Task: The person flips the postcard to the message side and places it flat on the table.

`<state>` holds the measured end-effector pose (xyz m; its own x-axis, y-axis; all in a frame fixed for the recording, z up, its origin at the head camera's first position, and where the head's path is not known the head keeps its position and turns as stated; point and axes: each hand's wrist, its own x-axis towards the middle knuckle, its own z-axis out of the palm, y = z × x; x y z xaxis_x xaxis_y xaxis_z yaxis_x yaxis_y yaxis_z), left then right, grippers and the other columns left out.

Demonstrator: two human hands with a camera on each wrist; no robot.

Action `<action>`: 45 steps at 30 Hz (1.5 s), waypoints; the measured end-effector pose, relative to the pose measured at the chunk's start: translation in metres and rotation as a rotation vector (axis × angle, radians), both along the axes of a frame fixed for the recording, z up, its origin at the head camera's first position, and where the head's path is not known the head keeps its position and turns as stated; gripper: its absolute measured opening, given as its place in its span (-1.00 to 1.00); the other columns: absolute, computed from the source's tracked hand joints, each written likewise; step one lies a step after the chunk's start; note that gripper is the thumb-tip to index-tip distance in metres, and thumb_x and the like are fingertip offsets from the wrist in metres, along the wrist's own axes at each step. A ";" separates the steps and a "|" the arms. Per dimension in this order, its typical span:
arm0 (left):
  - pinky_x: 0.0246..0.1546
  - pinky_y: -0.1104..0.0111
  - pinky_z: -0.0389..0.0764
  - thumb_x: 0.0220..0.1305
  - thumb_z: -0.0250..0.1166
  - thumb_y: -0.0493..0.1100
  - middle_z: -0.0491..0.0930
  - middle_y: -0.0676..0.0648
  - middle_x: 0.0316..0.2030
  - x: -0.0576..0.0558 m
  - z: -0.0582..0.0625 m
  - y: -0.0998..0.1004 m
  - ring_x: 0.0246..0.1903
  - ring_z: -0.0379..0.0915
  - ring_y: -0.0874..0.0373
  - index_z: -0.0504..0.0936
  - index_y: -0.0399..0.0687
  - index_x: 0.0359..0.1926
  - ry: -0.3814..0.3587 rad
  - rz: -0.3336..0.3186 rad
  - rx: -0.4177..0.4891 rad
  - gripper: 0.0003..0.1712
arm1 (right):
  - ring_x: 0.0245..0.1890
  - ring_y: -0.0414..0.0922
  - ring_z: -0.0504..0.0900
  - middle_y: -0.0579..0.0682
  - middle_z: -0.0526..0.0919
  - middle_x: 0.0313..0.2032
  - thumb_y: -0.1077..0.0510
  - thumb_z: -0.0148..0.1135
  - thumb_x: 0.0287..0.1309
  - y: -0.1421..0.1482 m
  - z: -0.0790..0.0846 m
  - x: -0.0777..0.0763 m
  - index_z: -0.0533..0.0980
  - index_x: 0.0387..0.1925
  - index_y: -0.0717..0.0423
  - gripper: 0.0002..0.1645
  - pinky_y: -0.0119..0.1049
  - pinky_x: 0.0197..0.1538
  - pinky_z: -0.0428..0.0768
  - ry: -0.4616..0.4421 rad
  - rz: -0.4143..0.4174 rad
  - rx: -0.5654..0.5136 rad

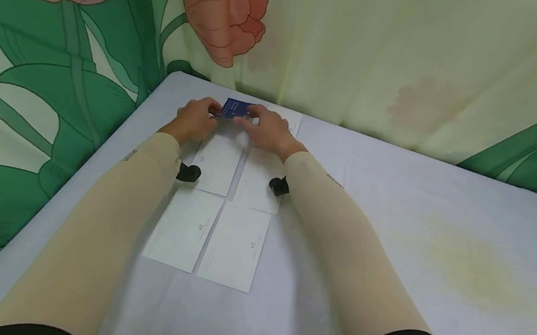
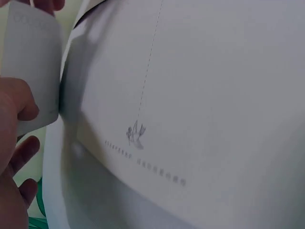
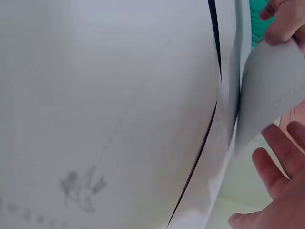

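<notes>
Near the far left end of the table, both hands are at a small postcard [image 1: 234, 108], its dark blue printed face visible in the head view. My left hand [image 1: 195, 119] pinches the card's left side; the left wrist view has the thumb [image 2: 27, 107] against its white, bent back [image 2: 33, 62]. At the card's right side is my right hand [image 1: 270, 130]. The right wrist view shows its fingers [image 3: 274, 174] spread, with fingertips right at the lower edge of the card [image 3: 269, 86]. Below the hands lie white cards [image 1: 219, 164] with small grey print.
Several white cards lie edge to edge in two columns, including a near left one [image 1: 184, 230], a near right one [image 1: 234, 249] and one partly hidden beyond the right hand [image 1: 295, 119]. A white cloth [image 1: 388, 247] covers the table. Behind hangs a flowered curtain [image 1: 361, 51].
</notes>
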<state>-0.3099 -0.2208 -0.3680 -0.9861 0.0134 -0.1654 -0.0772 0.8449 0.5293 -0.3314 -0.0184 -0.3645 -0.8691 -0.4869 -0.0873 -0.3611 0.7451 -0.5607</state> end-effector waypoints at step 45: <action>0.15 0.19 0.38 0.47 0.04 -0.31 0.46 -0.24 0.01 0.012 0.009 0.004 0.07 0.35 -0.05 0.34 -0.30 0.23 0.274 0.142 0.337 -0.64 | -0.01 -0.08 0.56 0.05 0.64 -0.04 0.23 0.01 0.40 0.000 0.008 0.007 0.47 0.21 0.18 -0.60 -0.32 0.05 0.48 0.115 -0.221 -0.324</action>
<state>-0.2975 -0.2167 -0.3592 -0.9889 -0.1166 0.0925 0.0016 0.6132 0.7899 -0.3244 -0.0187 -0.3566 -0.9511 -0.2734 0.1436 -0.2859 0.6032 -0.7446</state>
